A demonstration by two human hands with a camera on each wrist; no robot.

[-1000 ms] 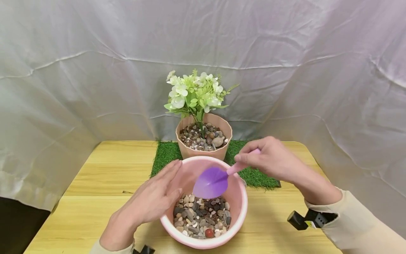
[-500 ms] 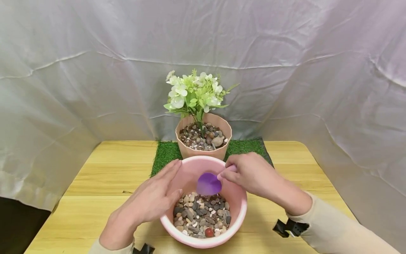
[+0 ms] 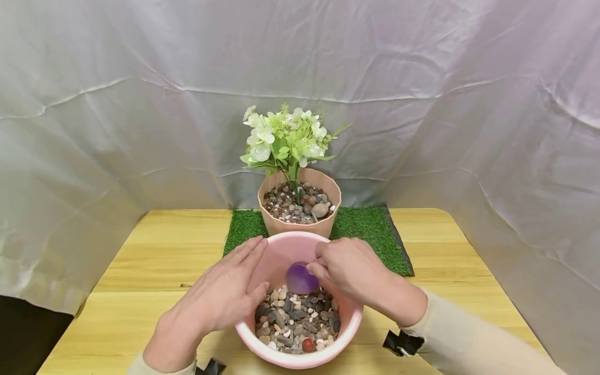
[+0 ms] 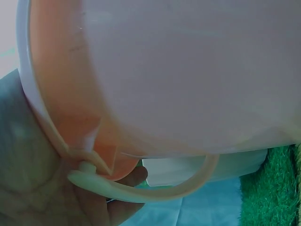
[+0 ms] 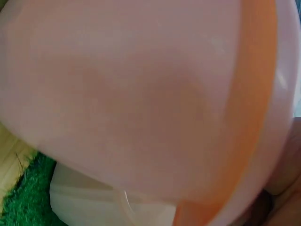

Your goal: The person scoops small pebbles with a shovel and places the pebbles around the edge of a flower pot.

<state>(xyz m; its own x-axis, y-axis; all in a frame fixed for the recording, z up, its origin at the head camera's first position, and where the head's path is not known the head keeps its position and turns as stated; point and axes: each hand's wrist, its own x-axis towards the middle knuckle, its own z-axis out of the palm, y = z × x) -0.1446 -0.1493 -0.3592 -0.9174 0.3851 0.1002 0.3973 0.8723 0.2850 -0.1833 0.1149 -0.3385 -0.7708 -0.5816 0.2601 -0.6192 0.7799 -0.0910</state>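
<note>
A pink bucket with pebbles in its bottom stands at the front of the table. Across its left rim rests my left hand, fingers straight and thumb over the inside. My right hand reaches over the right rim and grips a small trowel, its handle mostly hidden by the fingers. The purple blade points down into the bucket, its tip right at the pebbles. In the left wrist view, the bucket's carrying handle hangs by the left fingers. The bucket's outer wall fills most of the right wrist view.
Right behind the bucket, a peach flowerpot holds stones and a white-flowered plant. It stands on a green turf mat on the wooden table. Grey cloth hangs around the back and sides.
My right hand has moved left and down, carrying the trowel from above the bucket's right side to the pebbles inside. My left hand has stayed on the rim.
</note>
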